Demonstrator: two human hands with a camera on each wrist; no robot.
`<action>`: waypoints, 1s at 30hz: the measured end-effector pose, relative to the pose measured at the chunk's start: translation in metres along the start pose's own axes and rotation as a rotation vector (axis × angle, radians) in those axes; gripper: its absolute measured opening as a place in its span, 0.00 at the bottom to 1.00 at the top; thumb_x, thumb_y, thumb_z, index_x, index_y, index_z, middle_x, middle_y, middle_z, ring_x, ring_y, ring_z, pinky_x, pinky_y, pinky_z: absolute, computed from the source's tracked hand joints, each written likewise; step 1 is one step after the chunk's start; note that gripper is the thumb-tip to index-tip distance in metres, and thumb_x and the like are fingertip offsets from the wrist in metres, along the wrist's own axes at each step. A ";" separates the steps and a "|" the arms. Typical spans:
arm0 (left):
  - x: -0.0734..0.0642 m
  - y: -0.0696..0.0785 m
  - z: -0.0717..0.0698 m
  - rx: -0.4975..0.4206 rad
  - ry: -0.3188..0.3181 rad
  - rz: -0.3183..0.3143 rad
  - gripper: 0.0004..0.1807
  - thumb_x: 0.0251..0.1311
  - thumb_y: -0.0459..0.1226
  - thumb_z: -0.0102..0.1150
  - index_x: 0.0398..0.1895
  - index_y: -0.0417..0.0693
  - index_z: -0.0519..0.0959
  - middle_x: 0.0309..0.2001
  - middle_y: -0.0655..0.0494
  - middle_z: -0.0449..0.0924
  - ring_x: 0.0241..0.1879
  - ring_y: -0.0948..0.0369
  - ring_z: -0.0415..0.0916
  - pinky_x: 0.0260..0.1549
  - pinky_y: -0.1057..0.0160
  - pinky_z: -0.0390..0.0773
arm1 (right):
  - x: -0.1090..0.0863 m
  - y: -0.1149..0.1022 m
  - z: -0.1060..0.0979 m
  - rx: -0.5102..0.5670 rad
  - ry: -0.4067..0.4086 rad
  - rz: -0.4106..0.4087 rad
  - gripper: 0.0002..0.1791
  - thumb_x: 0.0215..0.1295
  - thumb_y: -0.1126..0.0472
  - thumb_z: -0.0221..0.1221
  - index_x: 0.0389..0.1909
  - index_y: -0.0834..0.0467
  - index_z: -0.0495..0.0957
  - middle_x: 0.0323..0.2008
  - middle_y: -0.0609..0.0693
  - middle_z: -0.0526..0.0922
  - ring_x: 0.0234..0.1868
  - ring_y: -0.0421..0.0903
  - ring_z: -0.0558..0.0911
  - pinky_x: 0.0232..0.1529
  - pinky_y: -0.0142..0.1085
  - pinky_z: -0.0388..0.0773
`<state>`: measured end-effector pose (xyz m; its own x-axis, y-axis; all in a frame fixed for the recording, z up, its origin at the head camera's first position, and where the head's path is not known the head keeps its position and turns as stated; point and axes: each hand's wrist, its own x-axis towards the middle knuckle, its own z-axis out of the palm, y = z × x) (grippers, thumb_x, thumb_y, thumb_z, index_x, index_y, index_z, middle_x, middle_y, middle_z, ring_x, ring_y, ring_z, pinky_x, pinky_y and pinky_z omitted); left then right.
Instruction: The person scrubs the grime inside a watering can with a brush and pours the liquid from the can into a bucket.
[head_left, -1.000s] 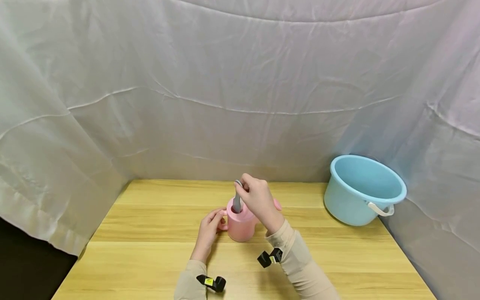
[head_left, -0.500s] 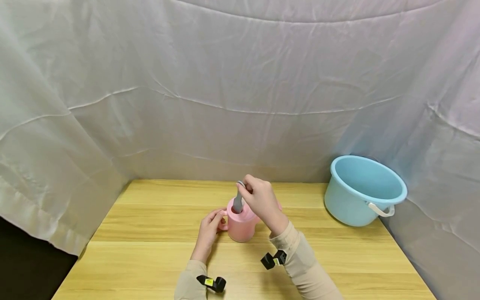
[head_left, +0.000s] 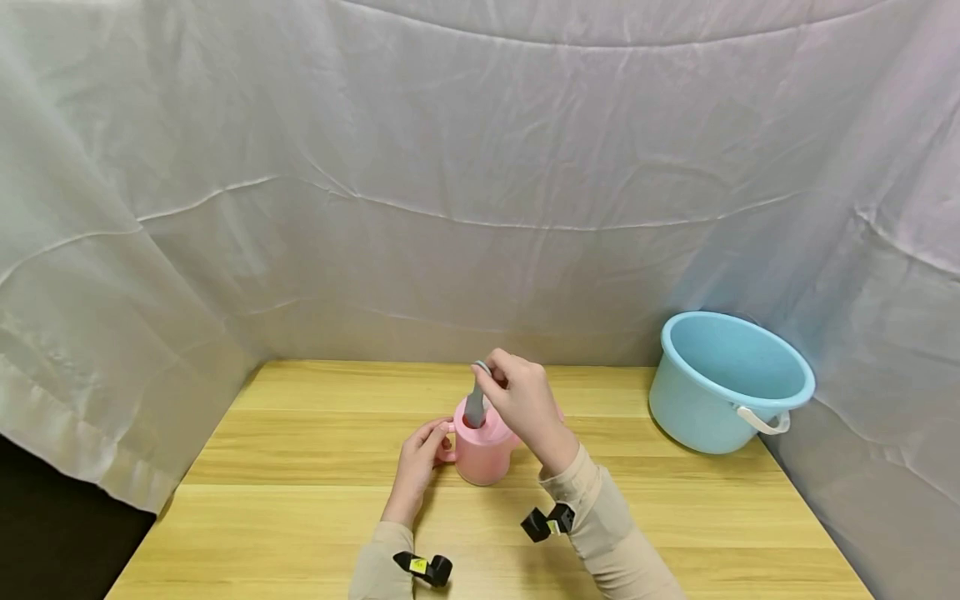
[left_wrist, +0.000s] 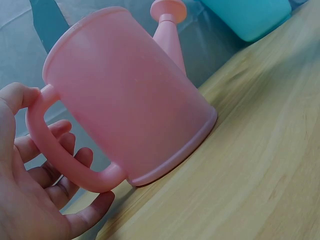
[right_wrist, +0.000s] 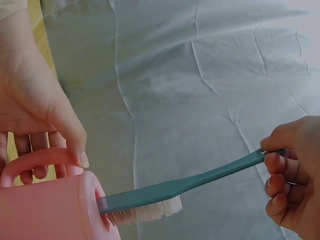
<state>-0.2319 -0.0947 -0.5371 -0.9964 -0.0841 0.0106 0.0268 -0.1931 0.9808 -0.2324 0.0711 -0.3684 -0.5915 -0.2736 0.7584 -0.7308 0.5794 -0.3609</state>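
Note:
A pink watering can [left_wrist: 115,95] stands upright on the table, its spout with a round rose [left_wrist: 169,10] on the side away from its handle [left_wrist: 70,160]. My left hand [head_left: 418,454] holds that handle, thumb on its upper end and fingers loosely curled about the loop. By the end of its grey-green handle, my right hand [head_left: 519,398] pinches a scrubbing brush [right_wrist: 185,185] between thumb and fingers. The brush slants down into the can's top opening [right_wrist: 102,202]. Its head end is inside and hidden, while part of the white bristles [right_wrist: 150,210] shows outside the rim.
A light blue bucket [head_left: 693,412] with a white handle [head_left: 761,419] stands at the right rear of the wooden table [head_left: 300,517]. Grey cloth [head_left: 450,183] hangs behind the table and along both sides.
My right hand has shifted slightly right and down with the brush, mostly in the first half second. The left hand and the watering can stay in place.

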 end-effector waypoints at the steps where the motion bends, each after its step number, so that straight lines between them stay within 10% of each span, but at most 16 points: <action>1: 0.000 0.000 0.000 0.000 0.000 0.002 0.22 0.68 0.44 0.56 0.53 0.34 0.78 0.29 0.51 0.73 0.25 0.59 0.77 0.38 0.54 0.86 | -0.001 0.000 -0.001 0.003 -0.001 0.005 0.13 0.61 0.65 0.64 0.21 0.56 0.72 0.15 0.44 0.65 0.18 0.35 0.60 0.20 0.23 0.56; 30: -0.001 0.002 0.001 -0.003 0.003 -0.006 0.23 0.67 0.45 0.57 0.53 0.34 0.78 0.29 0.51 0.73 0.25 0.60 0.76 0.37 0.56 0.86 | -0.053 0.016 -0.012 0.125 0.196 0.008 0.11 0.53 0.74 0.66 0.24 0.58 0.76 0.15 0.44 0.69 0.18 0.32 0.65 0.18 0.17 0.61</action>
<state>-0.2305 -0.0938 -0.5352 -0.9963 -0.0856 0.0041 0.0208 -0.1961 0.9804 -0.2086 0.1040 -0.4075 -0.5290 -0.1079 0.8418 -0.7698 0.4784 -0.4225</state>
